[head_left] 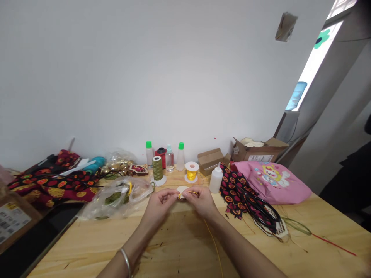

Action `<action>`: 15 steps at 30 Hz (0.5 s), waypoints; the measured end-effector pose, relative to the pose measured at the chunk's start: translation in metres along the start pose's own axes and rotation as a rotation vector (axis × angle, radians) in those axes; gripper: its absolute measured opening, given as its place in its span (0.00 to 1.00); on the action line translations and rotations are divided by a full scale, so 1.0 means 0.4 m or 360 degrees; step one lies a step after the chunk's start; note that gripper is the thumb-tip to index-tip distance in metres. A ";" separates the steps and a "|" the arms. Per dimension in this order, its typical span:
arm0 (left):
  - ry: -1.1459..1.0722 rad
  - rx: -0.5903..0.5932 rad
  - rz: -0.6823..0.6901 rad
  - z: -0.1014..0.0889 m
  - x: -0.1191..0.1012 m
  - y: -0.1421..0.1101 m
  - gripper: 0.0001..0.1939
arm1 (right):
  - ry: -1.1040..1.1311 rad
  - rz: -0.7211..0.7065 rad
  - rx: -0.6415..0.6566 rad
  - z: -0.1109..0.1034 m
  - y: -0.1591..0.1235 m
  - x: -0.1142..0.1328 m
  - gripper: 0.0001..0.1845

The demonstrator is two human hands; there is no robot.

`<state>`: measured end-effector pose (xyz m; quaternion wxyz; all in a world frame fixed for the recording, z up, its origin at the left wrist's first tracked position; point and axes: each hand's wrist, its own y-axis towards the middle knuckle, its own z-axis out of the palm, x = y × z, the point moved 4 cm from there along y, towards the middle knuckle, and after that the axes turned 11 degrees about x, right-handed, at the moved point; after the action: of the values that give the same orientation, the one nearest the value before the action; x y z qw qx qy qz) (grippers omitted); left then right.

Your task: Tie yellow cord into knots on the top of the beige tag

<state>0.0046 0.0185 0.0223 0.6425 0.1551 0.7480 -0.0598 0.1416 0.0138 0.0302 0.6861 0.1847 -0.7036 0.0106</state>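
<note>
My left hand (160, 204) and my right hand (204, 202) meet over the middle of the wooden table, fingertips almost touching. Thumb and forefinger of the left pinch a yellow cord (179, 196) where it is wound or knotted at a small flat piece (182, 189), pale on top with a darker edge. The right hand is closed at the other side of this piece, with the cord passing over its fingers and trailing below toward me. The fingers cover most of the piece, so its full shape is hidden. Just behind stands a spool of yellow cord (191, 175).
An olive thread spool (157, 169), green-capped bottles (181, 156) and a white squeeze bottle (216, 179) stand behind my hands. A plastic bag (116, 199) lies left. Patterned fabric (232, 183), black cords (263, 212), a pink bag (275, 183) and cardboard boxes (257, 148) lie right.
</note>
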 end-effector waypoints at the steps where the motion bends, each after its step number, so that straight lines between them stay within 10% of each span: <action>1: -0.0030 0.0004 -0.0038 0.001 0.001 -0.001 0.13 | -0.0013 0.0002 0.0000 0.000 -0.001 0.000 0.09; 15: 0.0126 -0.0039 -0.0072 0.014 0.002 -0.003 0.08 | -0.0191 -0.0006 -0.0077 0.001 -0.002 0.005 0.07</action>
<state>0.0093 0.0159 0.0206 0.6128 0.1324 0.7768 -0.0589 0.1414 0.0123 0.0320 0.6471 0.1697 -0.7431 -0.0188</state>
